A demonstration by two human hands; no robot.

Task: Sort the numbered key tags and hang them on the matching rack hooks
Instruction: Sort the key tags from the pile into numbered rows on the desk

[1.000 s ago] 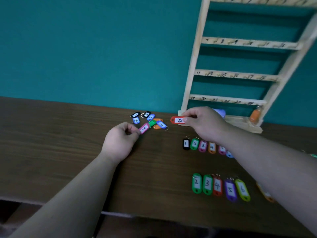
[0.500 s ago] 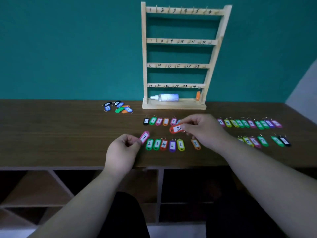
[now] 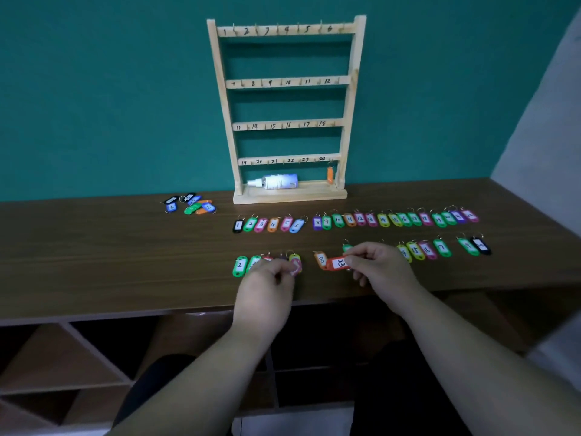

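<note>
A wooden rack [image 3: 286, 81] with numbered hooks 1 to 24 stands against the teal wall. One orange tag [image 3: 330, 174] hangs near hook 24. My left hand [image 3: 267, 287] pinches a pink tag [image 3: 295, 268] over the near row, beside the yellow tag there. My right hand [image 3: 379, 269] pinches a red tag marked 23 [image 3: 338, 263], held just right of the orange 8 tag [image 3: 320, 259]. Two rows of coloured numbered tags lie on the brown table [image 3: 110, 256]: a far row [image 3: 383, 219] and a near row [image 3: 441, 247].
A small heap of unsorted tags [image 3: 191, 205] lies at the far left of the rack. A white bottle [image 3: 276, 181] lies on the rack's base. Open shelf compartments [image 3: 63, 366] sit under the table's front edge.
Both hands have come toward me from the heap by the rack, each carrying its tag, to the near row. The pink tag has gone right, to the gap before the 8 tag.
</note>
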